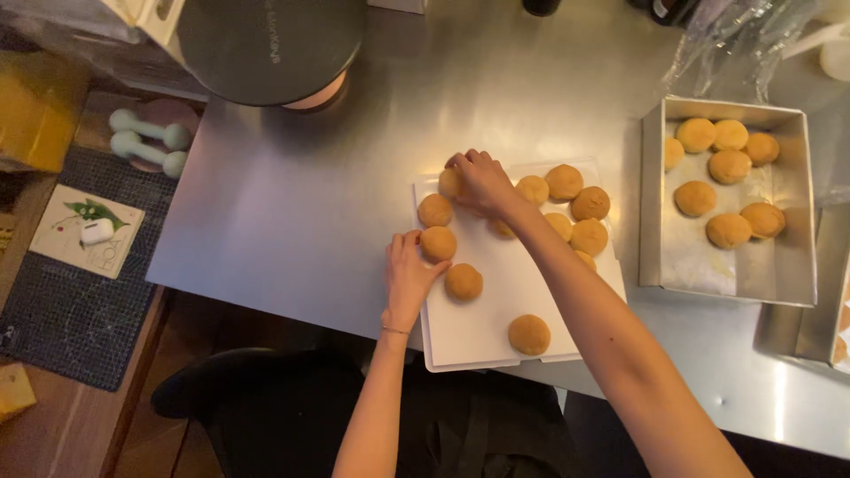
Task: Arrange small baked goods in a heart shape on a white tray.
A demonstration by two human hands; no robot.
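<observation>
Fingers (413,241) of the left hand (407,279) lie open against a dough ball (438,242) just to their right, near the white board's (496,292) left edge. Right hand (482,181) cups another dough ball (452,182) at the board's far-left corner, on the steel desk (292,204).

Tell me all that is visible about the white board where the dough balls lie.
The white board is flat, rectangular and looks like plastic, with a small notched lip on its near edge. It lies on the steel table, overhanging the table's near edge slightly. Round tan dough balls sit on it, crowded toward the far side. The left hand rests on its left edge; the right hand covers its far left corner.
</observation>
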